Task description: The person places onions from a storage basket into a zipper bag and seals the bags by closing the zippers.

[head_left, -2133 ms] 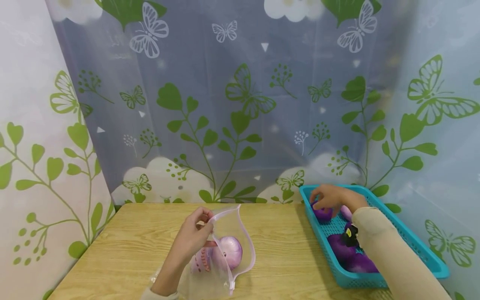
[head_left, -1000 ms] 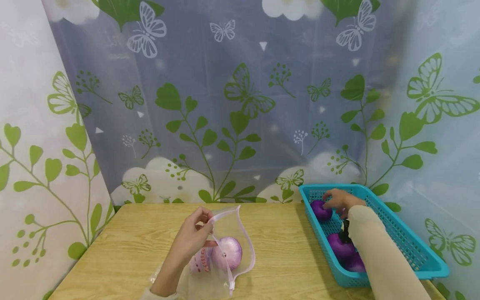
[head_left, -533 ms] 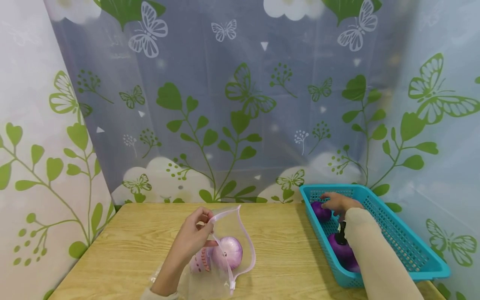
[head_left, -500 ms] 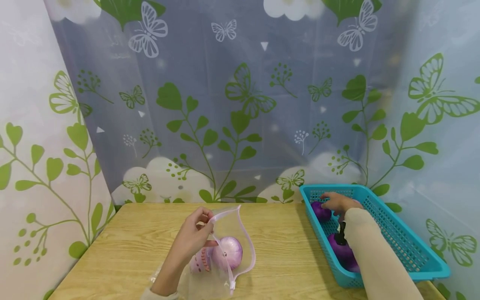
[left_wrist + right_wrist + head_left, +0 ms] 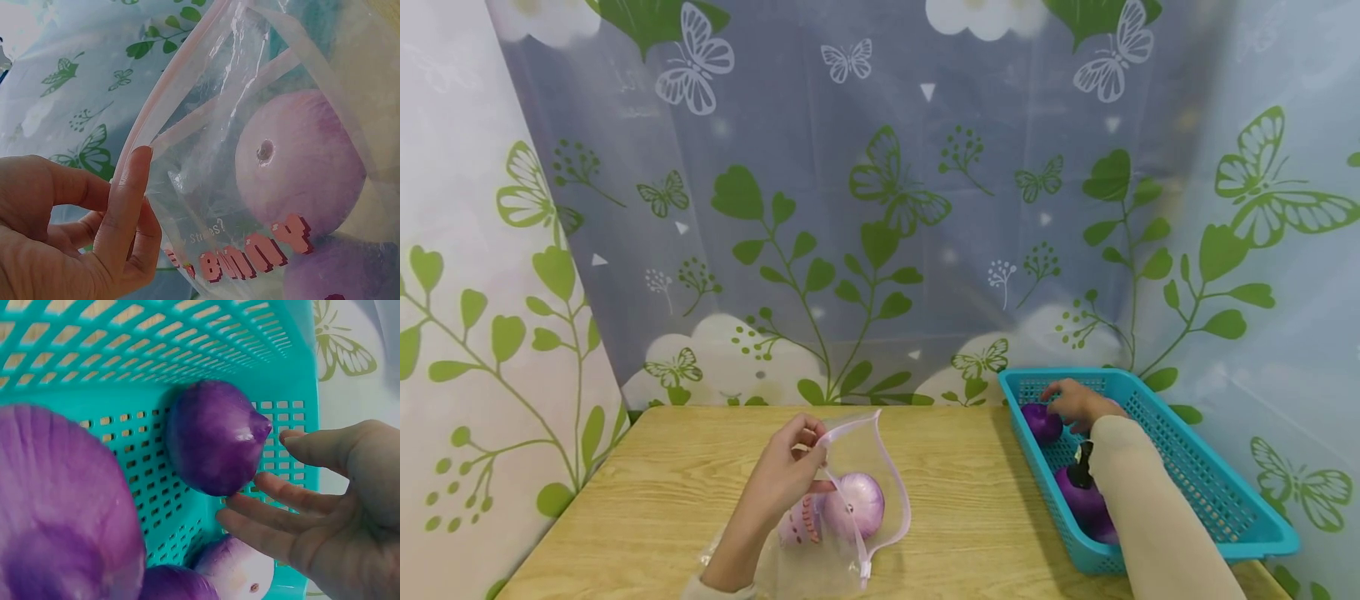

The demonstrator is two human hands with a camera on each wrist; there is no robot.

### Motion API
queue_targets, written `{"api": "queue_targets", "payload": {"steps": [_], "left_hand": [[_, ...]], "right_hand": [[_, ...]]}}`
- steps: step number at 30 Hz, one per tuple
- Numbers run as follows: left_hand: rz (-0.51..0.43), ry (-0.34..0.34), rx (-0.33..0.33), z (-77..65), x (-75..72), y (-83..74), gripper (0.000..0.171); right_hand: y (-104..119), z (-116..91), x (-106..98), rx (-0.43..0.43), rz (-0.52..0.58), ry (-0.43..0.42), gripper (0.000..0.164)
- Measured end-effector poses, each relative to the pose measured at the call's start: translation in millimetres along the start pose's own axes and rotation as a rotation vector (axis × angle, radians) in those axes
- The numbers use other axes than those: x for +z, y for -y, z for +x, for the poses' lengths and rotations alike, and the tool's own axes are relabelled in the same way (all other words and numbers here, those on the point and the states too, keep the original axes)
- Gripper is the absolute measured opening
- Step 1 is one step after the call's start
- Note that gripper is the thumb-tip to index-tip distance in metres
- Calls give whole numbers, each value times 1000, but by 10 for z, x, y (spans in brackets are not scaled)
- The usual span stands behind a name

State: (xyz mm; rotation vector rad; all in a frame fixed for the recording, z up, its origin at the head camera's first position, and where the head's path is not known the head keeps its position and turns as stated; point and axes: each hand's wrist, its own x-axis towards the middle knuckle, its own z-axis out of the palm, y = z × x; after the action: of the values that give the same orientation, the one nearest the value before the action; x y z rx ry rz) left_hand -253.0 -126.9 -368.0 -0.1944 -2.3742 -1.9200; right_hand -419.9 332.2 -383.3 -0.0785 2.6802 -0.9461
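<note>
My left hand [image 5: 778, 479] pinches the pink-edged mouth of a clear zip bag [image 5: 206, 122] between thumb and fingers. The bag lies slack on the wooden table, its mouth spread towards the right. Inside it sit a pale purple onion [image 5: 863, 504] and a second onion [image 5: 340, 272] below, behind red printed letters. My right hand [image 5: 350, 506] is in the blue basket, fingers loosely extended beside a dark purple onion [image 5: 212, 440]. Its thumb is close to that onion's pointed tip, the fingertips right at its lower side. A whitish onion [image 5: 237, 569] lies under the fingers.
The blue basket [image 5: 1262, 544] stands at the right end of the wooden table [image 5: 955, 483]. A large purple onion [image 5: 69, 494] and another onion [image 5: 178, 586] lie nearer its front, partly behind the right forearm. A patterned curtain [image 5: 880, 208] hangs behind.
My right hand has drawn back to the right from over the dark purple onion, now hiding most of the paler one. Over the last half second it has barely moved; my left hand keeps its place.
</note>
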Motion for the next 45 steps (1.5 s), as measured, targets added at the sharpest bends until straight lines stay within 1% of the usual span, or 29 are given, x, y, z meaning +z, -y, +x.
{"api": "queue_targets", "payload": {"steps": [4, 8, 15, 21, 25, 29, 35, 40, 45], "left_hand": [[1, 2, 2, -2, -5, -12, 6], [-1, 1, 0, -4, -9, -21, 6], [2, -2, 4, 9, -11, -16, 5], [10, -6, 6, 8, -9, -24, 5], [8, -6, 5, 12, -7, -20, 5], [8, -9, 3, 9, -5, -17, 5], [8, -11, 1, 2, -4, -20, 5], [10, -9, 6, 3, -8, -18, 6], [4, -8, 2, 4, -12, -17, 6]], "right_hand": [[5, 21, 10, -12, 34, 8, 48], [-4, 39, 35, 5, 60, 10, 51], [-16, 55, 48, 8, 48, -21, 51], [-19, 14, 29, -7, 120, -24, 54], [-40, 15, 30, -9, 145, -23, 56], [-52, 12, 41, -23, 129, -18, 58], [-8, -7, 77, -38, 84, 0, 57], [-3, 17, 102, -35, 102, 20, 59], [-24, 39, 110, -54, 114, 30, 60]]}}
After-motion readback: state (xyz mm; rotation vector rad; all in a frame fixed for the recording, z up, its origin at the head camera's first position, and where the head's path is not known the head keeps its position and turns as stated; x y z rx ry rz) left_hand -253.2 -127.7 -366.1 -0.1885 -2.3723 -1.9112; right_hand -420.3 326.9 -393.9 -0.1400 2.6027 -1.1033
